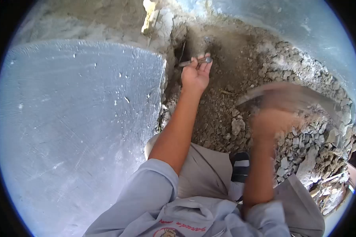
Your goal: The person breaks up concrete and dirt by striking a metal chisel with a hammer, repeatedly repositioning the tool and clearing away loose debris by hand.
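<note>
Left hand pinches a metal chisel between thumb and fingers, its tip pointing toward the edge of the grey slab, over a hollow in the dirt. The right hand, above the broken rubble, is beside a long blurred tool, too smeared to tell how its fingers are closed.

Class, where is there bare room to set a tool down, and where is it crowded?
Open room: the grey slab left of the left forearm, with only small flecks. Crowded: rubble around the blurred right hand; the hollow around the left hand and its rod.
</note>
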The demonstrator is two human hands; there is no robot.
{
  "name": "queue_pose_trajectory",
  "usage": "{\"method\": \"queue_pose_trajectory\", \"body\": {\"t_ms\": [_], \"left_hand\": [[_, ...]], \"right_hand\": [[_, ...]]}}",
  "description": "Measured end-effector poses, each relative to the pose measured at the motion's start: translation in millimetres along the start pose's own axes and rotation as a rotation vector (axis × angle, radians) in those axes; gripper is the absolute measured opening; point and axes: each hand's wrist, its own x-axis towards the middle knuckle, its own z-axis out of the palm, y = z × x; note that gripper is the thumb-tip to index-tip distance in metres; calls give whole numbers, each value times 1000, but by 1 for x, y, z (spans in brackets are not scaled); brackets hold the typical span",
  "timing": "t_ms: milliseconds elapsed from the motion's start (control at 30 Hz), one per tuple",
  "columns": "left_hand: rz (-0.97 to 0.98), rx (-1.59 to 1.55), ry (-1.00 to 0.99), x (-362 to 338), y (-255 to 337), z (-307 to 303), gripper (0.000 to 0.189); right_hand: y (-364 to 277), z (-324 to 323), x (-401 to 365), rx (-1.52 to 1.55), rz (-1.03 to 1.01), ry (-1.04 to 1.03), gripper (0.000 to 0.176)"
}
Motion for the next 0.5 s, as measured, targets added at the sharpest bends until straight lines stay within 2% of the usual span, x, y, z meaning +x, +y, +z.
{"method": "queue_pose_trajectory", "body": {"t_ms": [67, 100, 133, 167, 233, 267, 300, 400, 433, 500], "left_hand": [[17, 53, -63, 0, -1, -25, 16], [16, 83, -116, 7, -1, -21, 16], [23, 46, 69, 5, -1, -2, 17], [27, 42, 92, -13, -5, -12, 17], [37, 56, 47, -5, -1, 5, 17], [28, 20, 66, -4, 0, 4, 17], [40, 14, 54, -4, 1, 5, 16], [56, 1, 42, -12, -2, 5, 14], [51, -7, 33, -10, -3, 3, 14], [47, -6, 44, -11, 2, -2, 14]], "right_hand": [[20, 51, -37, 331, 475, -610, 23], [18, 49, -35, 406, 518, -649, 24], [6, 36, -30, 418, 465, -626, 26], [-1, 19, -31, 408, 447, -610, 27], [-39, -23, -2, 361, 339, -467, 30], [-61, -51, 15, 269, 274, -319, 32], [-77, -79, 32, 51, 221, -105, 30], [-119, -134, 91, 469, -399, 242, 15], [-118, -134, 98, 481, -485, 320, 18], [-81, -98, 75, 267, -395, 421, 26]]}}
